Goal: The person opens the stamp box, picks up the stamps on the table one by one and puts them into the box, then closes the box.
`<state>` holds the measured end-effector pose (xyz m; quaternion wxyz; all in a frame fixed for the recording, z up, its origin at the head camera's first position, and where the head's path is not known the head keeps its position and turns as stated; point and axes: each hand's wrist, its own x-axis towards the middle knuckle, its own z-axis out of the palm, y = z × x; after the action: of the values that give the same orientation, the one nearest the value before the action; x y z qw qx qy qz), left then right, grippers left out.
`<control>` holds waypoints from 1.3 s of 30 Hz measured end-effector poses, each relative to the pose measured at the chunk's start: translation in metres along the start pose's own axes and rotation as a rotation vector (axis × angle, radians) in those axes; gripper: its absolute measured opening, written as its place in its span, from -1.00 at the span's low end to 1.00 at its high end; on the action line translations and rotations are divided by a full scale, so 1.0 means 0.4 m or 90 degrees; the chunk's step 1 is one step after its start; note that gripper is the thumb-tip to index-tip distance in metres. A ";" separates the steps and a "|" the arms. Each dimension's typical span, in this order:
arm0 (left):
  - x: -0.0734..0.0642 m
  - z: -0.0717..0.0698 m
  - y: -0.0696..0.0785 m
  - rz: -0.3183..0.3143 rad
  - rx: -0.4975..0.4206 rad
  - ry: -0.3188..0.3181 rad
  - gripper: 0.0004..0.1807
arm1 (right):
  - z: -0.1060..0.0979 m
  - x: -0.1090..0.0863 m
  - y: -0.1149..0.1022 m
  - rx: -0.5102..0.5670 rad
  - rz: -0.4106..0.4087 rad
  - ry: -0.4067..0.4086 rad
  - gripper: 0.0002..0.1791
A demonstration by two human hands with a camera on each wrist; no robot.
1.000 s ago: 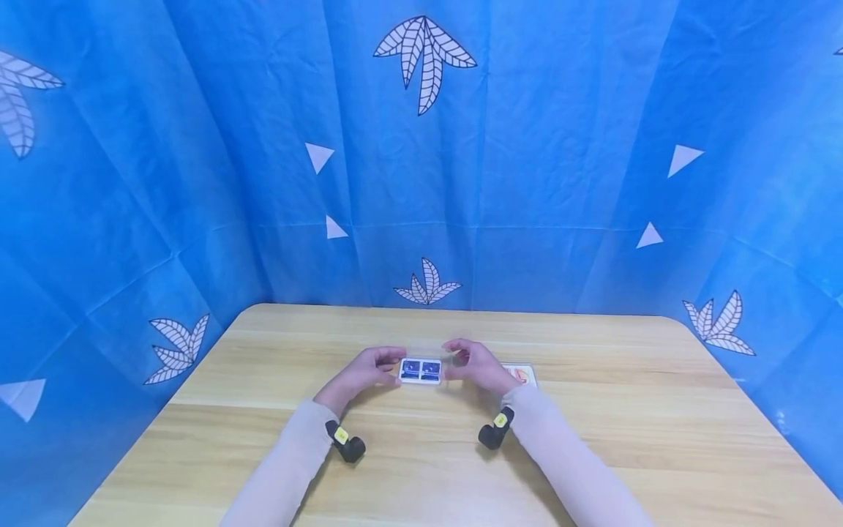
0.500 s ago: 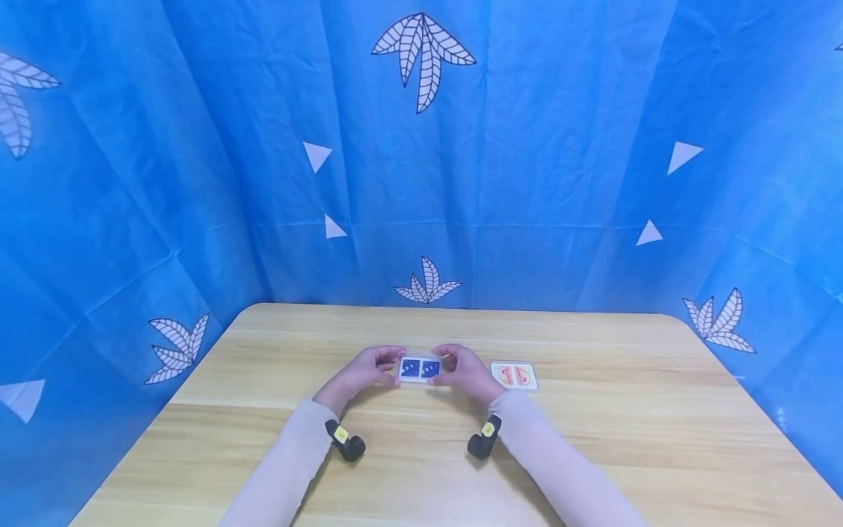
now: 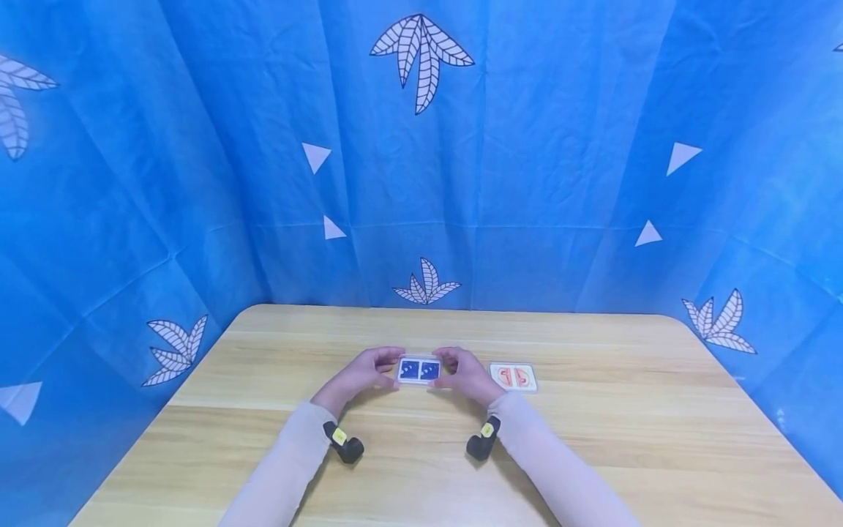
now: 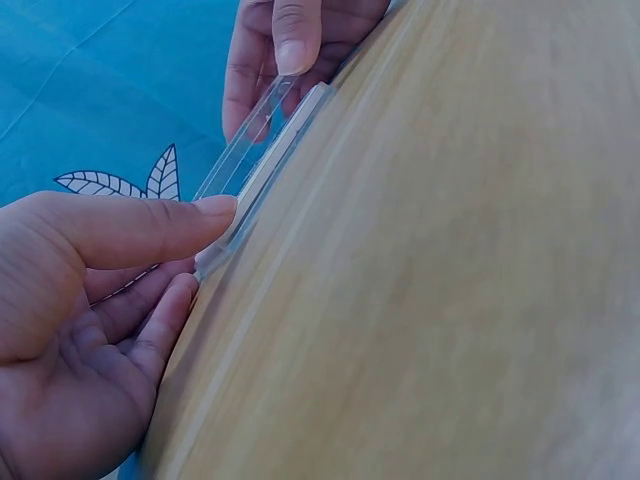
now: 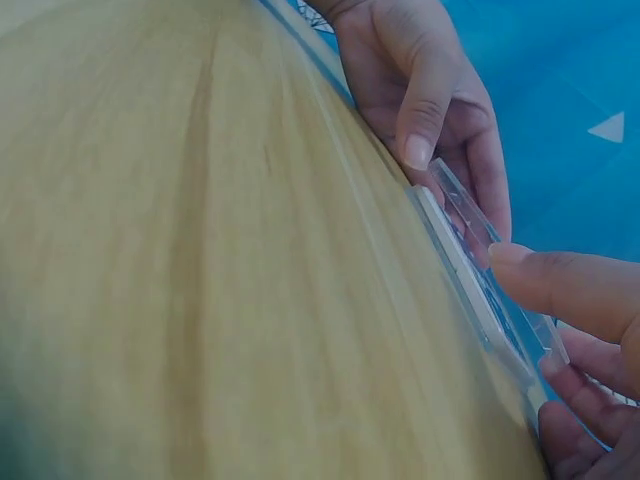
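Note:
In the head view a small flat clear case [image 3: 419, 370] lies on the table between the hands, with two dark blue card-like pictures side by side in it. The wrist views show its clear lid [image 4: 243, 150] slightly above a base with a white insert [image 5: 462, 265]. My left hand [image 3: 365, 371] pinches one short end of the lid, thumb on top. At the other end my right hand [image 3: 464, 372] pinches the lid between thumb and fingers. Some of the fingertips are hidden behind the clear plastic.
A second flat clear case [image 3: 514, 377] with red and orange pictures lies right of the right hand. The wooden table [image 3: 593, 432] ends at a blue curtain [image 3: 546, 146] with leaf prints behind. A black wrist camera [image 3: 483, 439] sits on each sleeve.
My right hand has moved left to the lid's right end, uncovering the second case. The left hand has stayed almost still. Little differs over the last half second.

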<state>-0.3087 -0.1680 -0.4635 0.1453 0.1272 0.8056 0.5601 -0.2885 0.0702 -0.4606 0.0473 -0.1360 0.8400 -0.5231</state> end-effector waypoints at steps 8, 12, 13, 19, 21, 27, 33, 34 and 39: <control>-0.004 0.000 0.002 0.004 -0.006 -0.005 -0.20 | -0.001 0.004 0.003 -0.012 -0.002 -0.004 -0.32; -0.005 0.000 0.003 0.005 -0.007 -0.005 -0.20 | 0.000 0.004 0.004 -0.013 -0.004 -0.001 -0.32; -0.005 0.000 0.003 0.005 -0.005 -0.005 -0.20 | 0.000 0.004 0.005 -0.012 -0.001 0.000 -0.32; -0.006 0.001 0.004 0.002 -0.005 0.000 -0.21 | 0.002 0.005 0.006 -0.020 0.000 0.000 -0.32; -0.007 0.001 0.004 -0.001 -0.008 0.003 -0.21 | 0.002 0.006 0.008 -0.024 -0.004 -0.002 -0.33; -0.011 0.001 0.007 -0.003 -0.013 0.000 -0.21 | 0.006 0.008 0.007 -0.051 0.001 -0.005 -0.34; -0.011 -0.001 0.008 -0.005 -0.016 -0.003 -0.21 | 0.007 0.004 -0.001 -0.055 0.013 -0.007 -0.35; -0.010 -0.001 0.008 -0.006 -0.016 -0.002 -0.21 | 0.006 0.003 -0.002 -0.057 0.013 -0.009 -0.35; -0.007 -0.001 0.008 -0.008 -0.012 -0.003 -0.21 | 0.005 0.002 -0.003 -0.059 0.014 -0.011 -0.34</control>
<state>-0.3062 -0.1681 -0.4599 0.1518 0.1217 0.8007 0.5667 -0.2887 0.0679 -0.4604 0.0539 -0.1332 0.8645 -0.4816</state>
